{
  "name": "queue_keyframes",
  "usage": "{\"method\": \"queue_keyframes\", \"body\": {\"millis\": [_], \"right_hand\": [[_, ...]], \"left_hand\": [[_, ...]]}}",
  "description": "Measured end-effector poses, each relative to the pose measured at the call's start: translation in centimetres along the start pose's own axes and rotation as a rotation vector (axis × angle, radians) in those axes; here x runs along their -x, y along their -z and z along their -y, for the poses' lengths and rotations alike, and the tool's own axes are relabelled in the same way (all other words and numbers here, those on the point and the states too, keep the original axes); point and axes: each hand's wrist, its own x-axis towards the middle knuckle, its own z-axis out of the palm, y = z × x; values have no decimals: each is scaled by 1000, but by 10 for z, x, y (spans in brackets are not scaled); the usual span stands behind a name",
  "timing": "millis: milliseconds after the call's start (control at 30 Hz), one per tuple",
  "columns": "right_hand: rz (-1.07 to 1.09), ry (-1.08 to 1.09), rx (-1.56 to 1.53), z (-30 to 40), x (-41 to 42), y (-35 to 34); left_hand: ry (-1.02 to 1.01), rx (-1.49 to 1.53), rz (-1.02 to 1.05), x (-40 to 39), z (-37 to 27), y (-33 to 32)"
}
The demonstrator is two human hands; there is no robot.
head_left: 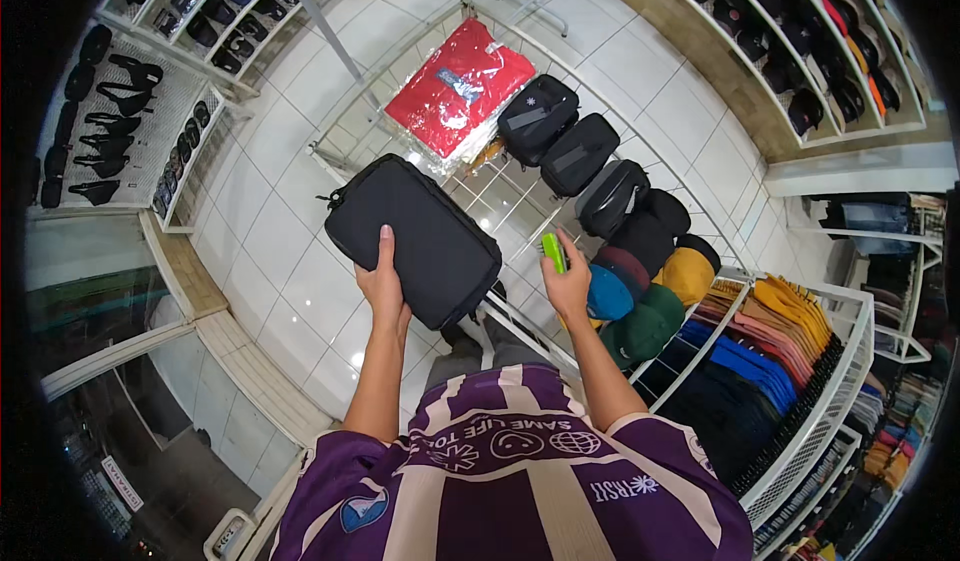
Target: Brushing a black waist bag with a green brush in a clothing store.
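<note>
My left hand [384, 285] grips a black rectangular fabric bag [420, 234] near its lower left edge, thumb flat on the broad side. The bag is held tilted in the air, with a zip and pull cord at its left corner. In my right hand [568, 282] is a small lime-green brush [553, 252], short bristles at its left side. That hand hovers apart from the bag, over the edge of a white wire display table [517, 242]. Closest to it on the table are a blue cap [607, 291] and a maroon cap [624, 264].
Black bags [580, 156] stand in a row on the table beside a red shirt [465, 84] in clear plastic. A green cap [645, 321] and yellow cap [686, 272] sit near folded garments [757, 343]. Cap shelves [810, 50] and hanging waist bags [120, 99] line the walls.
</note>
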Motion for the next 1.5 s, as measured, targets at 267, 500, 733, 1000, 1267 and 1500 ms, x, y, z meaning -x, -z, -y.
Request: {"method": "queue_keyframes", "body": {"millis": [267,500,733,1000,1267,1500], "right_hand": [[221,162,30,9,-65,-82],[270,498,29,12,-211,-211],[217,636,142,40,-317,-291],[294,653,301,19,-351,-296],[56,614,233,46,-294,-257],[856,-94,-398,107,-144,-192]], "left_hand": [[-31,-117,-131,-34,15,-7],[-113,-191,-131,-104,36,-30],[-118,-162,-126,-143,52,-59],[-98,-133,-66,-154,63,-63],[-89,-200,-82,-157,52,-36],[-58,-70,55,-172,-11,-1]]}}
